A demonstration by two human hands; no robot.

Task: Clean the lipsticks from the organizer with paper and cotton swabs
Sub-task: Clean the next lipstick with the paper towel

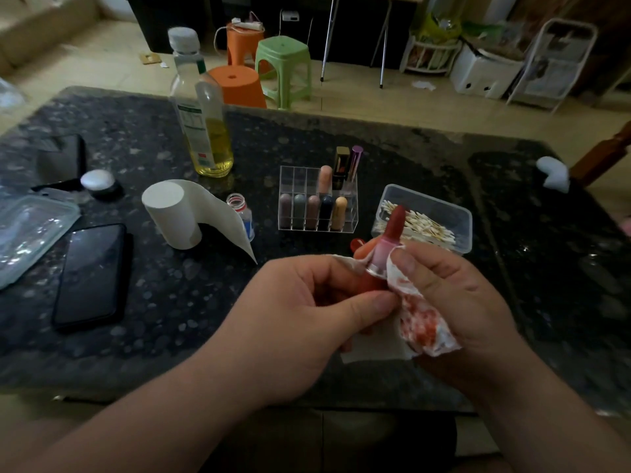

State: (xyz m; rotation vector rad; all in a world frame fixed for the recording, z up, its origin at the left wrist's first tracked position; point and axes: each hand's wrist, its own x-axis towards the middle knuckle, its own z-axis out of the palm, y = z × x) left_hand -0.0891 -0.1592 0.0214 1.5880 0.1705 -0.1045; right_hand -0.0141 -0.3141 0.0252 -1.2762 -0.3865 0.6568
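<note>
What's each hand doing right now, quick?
Left hand: closed, fingers gripping the lower end of the lipstick.
Right hand: closed, pinching the red-stained paper against the lipstick's tube.

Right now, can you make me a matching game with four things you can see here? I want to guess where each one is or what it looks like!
Things:
1. open lipstick
2. cotton swabs
3. tall bottle
4. phone

Clues:
A. lying flat on the table, left side
B. gripped by the left hand, stained paper pinched against it by the right hand
C. yellow liquid inside
D. piled in a clear tub

Pairs: 1-B, 2-D, 3-C, 4-A
</note>
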